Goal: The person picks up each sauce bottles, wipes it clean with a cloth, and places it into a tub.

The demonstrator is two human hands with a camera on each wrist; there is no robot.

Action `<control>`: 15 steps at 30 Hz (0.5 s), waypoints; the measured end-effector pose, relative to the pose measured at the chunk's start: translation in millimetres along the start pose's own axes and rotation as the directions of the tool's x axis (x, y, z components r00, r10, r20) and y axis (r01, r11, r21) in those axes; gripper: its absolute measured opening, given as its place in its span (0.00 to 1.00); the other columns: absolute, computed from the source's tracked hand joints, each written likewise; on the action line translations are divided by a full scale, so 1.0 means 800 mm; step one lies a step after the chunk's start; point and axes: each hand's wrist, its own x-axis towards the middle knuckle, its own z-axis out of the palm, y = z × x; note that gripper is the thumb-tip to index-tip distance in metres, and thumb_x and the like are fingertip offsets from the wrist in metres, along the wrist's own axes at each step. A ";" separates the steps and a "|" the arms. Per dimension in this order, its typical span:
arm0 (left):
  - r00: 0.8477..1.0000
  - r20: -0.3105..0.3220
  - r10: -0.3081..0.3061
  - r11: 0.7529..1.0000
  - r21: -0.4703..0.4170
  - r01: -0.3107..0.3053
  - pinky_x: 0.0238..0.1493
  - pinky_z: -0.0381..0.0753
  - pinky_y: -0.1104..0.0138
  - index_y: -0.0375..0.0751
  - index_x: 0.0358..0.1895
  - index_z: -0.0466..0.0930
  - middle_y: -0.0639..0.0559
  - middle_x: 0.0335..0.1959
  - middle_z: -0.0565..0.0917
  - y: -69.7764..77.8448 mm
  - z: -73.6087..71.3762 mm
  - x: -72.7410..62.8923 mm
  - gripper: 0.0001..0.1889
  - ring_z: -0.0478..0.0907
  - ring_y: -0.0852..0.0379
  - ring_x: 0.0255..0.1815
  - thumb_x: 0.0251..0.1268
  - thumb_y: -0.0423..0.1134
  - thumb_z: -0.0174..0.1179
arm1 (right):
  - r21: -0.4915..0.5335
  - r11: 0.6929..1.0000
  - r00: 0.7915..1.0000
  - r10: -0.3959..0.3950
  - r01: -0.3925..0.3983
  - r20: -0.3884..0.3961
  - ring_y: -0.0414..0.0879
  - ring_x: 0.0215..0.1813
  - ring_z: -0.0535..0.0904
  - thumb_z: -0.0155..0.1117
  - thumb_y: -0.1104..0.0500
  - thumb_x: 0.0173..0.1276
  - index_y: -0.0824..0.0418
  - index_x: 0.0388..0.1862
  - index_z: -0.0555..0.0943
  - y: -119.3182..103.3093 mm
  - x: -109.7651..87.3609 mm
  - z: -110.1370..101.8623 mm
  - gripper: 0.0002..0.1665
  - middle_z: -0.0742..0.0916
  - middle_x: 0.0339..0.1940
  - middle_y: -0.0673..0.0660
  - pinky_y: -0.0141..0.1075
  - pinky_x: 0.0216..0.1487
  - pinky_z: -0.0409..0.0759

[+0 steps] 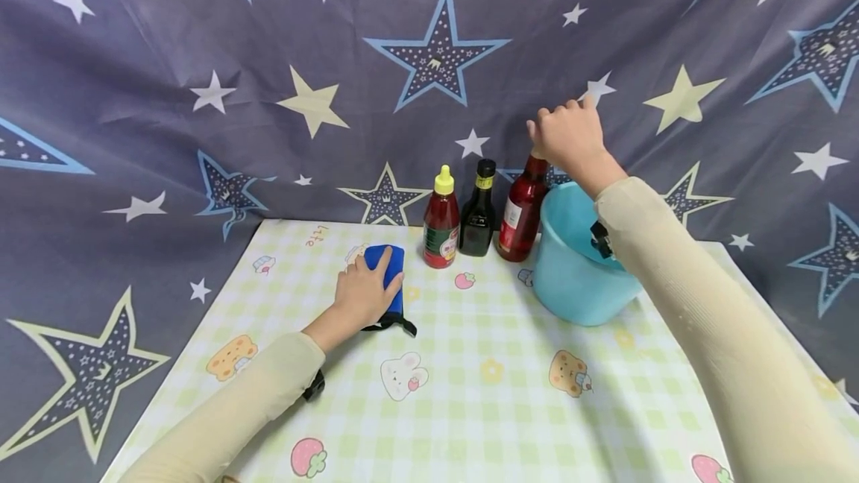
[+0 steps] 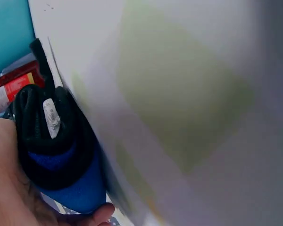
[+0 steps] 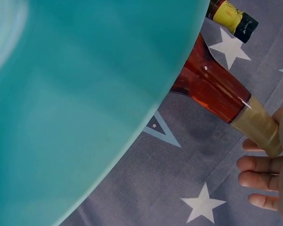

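Observation:
In the head view my left hand (image 1: 359,293) grips a blue folded cloth item (image 1: 394,263) with black trim and a black loop, on the table. In the left wrist view the cloth item (image 2: 78,183) shows a thick black edge and a white label, the left hand (image 2: 9,179) against it. At the back, my right hand (image 1: 570,136) holds the top of a tall red glass bottle (image 1: 522,207), which stands slightly tilted. In the right wrist view, the right hand's fingers (image 3: 262,165) are around the gold-coloured top of that bottle (image 3: 212,87).
A light-blue bucket (image 1: 584,289) stands right of the red bottle, under my right forearm. To the left are a dark sauce bottle (image 1: 478,218) and a red squeeze bottle (image 1: 441,222) with a yellow cap. A star-patterned curtain (image 1: 268,43) hangs behind the checked tablecloth (image 1: 463,408).

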 end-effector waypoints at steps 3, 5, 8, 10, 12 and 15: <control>0.998 0.053 -0.029 0.997 -0.066 0.033 0.56 0.78 0.41 0.54 0.84 0.47 0.17 0.66 0.67 0.005 -0.001 0.001 0.36 0.76 0.27 0.59 0.81 0.63 0.38 | 0.017 1.000 1.000 -0.004 0.004 -0.016 0.65 0.44 0.80 0.37 0.50 0.83 0.67 0.33 0.77 0.001 0.000 0.002 0.28 0.87 0.34 0.70 0.61 0.62 0.71; 0.996 0.078 -0.039 0.995 -0.088 0.046 0.50 0.81 0.44 0.55 0.84 0.46 0.17 0.66 0.66 0.007 -0.002 0.002 0.36 0.78 0.29 0.54 0.81 0.62 0.38 | 0.026 1.000 1.000 -0.006 0.007 -0.028 0.65 0.41 0.80 0.38 0.50 0.83 0.66 0.30 0.76 0.001 -0.001 0.003 0.28 0.86 0.30 0.68 0.60 0.60 0.72; 0.995 0.090 -0.044 0.992 -0.110 0.053 0.38 0.83 0.50 0.55 0.84 0.47 0.16 0.67 0.64 0.009 -0.003 0.005 0.36 0.81 0.35 0.41 0.80 0.62 0.41 | 0.041 0.999 0.999 -0.006 0.008 -0.035 0.65 0.40 0.80 0.38 0.50 0.83 0.66 0.29 0.75 0.001 -0.001 0.004 0.28 0.85 0.27 0.67 0.60 0.58 0.73; 0.995 0.091 -0.042 0.991 -0.121 0.053 0.31 0.81 0.53 0.55 0.84 0.48 0.15 0.69 0.61 0.010 -0.003 0.007 0.36 0.80 0.38 0.33 0.79 0.61 0.44 | 0.051 0.999 0.999 -0.005 0.007 -0.032 0.64 0.39 0.80 0.38 0.50 0.83 0.66 0.29 0.75 0.001 -0.001 0.004 0.28 0.84 0.26 0.67 0.59 0.57 0.73; 0.995 0.089 -0.037 0.988 -0.147 0.050 0.28 0.79 0.55 0.56 0.83 0.50 0.15 0.71 0.57 0.012 -0.002 0.008 0.36 0.79 0.41 0.29 0.78 0.59 0.48 | 0.064 0.998 1.000 -0.006 0.007 -0.026 0.65 0.39 0.80 0.37 0.50 0.83 0.66 0.30 0.75 0.002 0.000 0.004 0.28 0.84 0.25 0.67 0.59 0.56 0.73; 0.997 0.079 -0.022 0.982 -0.184 0.036 0.28 0.79 0.55 0.56 0.83 0.52 0.15 0.72 0.55 0.015 -0.001 0.010 0.36 0.79 0.42 0.28 0.77 0.57 0.52 | 0.082 0.997 1.000 -0.003 0.004 -0.009 0.64 0.38 0.80 0.37 0.50 0.83 0.66 0.31 0.75 0.002 0.000 0.005 0.27 0.83 0.25 0.66 0.58 0.55 0.72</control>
